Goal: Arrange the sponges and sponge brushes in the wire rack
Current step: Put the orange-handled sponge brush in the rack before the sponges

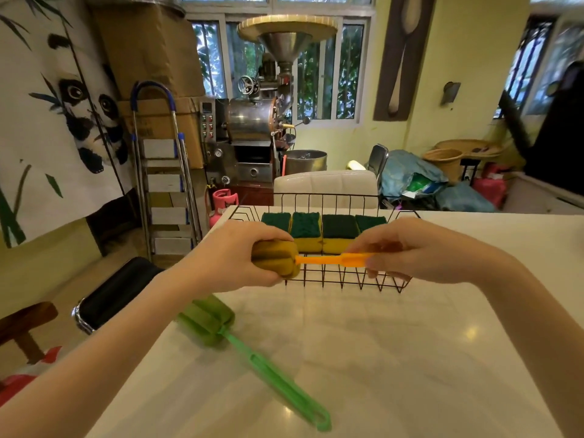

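A black wire rack (392, 281) stands on the white table, holding several yellow sponges with green scouring tops (335, 233) in a row along its back. I hold an orange sponge brush (319, 259) level over the rack's front. My left hand (234, 257) grips its yellow-brown sponge head and my right hand (420, 251) pinches the end of its orange handle. A green sponge brush (252, 358) lies on the table in front of the rack, its sponge head to the left and its handle pointing toward me.
The white marble table (395, 358) reaches to the right and toward me. Its left edge drops to a black stool (117, 292). A white chair back (325, 188) stands behind the rack. A stepladder (164, 172) and a metal machine (252, 121) are further back.
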### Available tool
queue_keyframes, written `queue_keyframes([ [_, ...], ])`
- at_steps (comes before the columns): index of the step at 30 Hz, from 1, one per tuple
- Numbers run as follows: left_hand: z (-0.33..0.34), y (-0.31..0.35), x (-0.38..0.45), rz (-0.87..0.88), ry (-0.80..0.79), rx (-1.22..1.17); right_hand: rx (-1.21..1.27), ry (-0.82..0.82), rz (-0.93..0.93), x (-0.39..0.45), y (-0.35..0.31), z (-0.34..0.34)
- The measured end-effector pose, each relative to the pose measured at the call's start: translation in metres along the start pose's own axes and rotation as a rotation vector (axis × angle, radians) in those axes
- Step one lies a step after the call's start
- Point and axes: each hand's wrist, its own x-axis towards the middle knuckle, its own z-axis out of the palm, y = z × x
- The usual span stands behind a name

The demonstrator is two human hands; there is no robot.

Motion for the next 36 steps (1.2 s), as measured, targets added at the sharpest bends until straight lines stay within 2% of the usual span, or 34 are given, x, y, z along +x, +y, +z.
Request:
queue_keyframes([
  [5, -0.023, 0.007, 0.03, 0.044, 0.111, -0.051, 0.034, 0.173, -0.057, 0.0, 0.009, -0.013],
  [10, -0.024, 0.005, 0.065, 0.08, 0.226, -0.042, -0.055, 0.326, -0.008, 0.016, 0.021, -0.02],
  [15, -0.018, 0.004, 0.099, 0.065, 0.302, -0.037, -0.187, 0.395, 0.041, 0.046, 0.039, -0.027],
  [17, -0.014, 0.005, 0.11, 0.084, 0.386, 0.004, -0.194, 0.423, 0.042, 0.058, 0.047, -0.025],
  [20, -0.007, 0.005, 0.119, 0.083, 0.615, -0.028, -0.052, 0.537, 0.02, 0.071, 0.058, -0.022],
  [22, -0.003, 0.007, 0.123, 0.057, 0.651, -0.279, 0.199, 0.618, -0.001, 0.078, 0.06, -0.019],
  [24, 0.001, 0.01, 0.127, 0.003, 0.531, -0.593, 0.538, 0.679, -0.022, 0.086, 0.059, -0.012],
  [26, 0.007, 0.009, 0.132, -0.082, 0.317, -0.808, 0.863, 0.717, -0.027, 0.093, 0.057, -0.005],
  [29, 0.018, 0.002, 0.135, -0.099, -0.057, -0.833, 1.161, 0.713, -0.086, 0.098, 0.054, 0.006],
  [31, 0.022, -0.005, 0.134, -0.073, -0.226, -0.816, 1.194, 0.715, -0.117, 0.099, 0.053, 0.011],
  [32, 0.023, -0.007, 0.132, -0.091, -0.263, -0.856, 1.174, 0.728, -0.119, 0.099, 0.053, 0.013],
  [36, 0.022, -0.006, 0.131, -0.106, -0.189, -0.793, 1.033, 0.773, -0.089, 0.099, 0.055, 0.021],
])
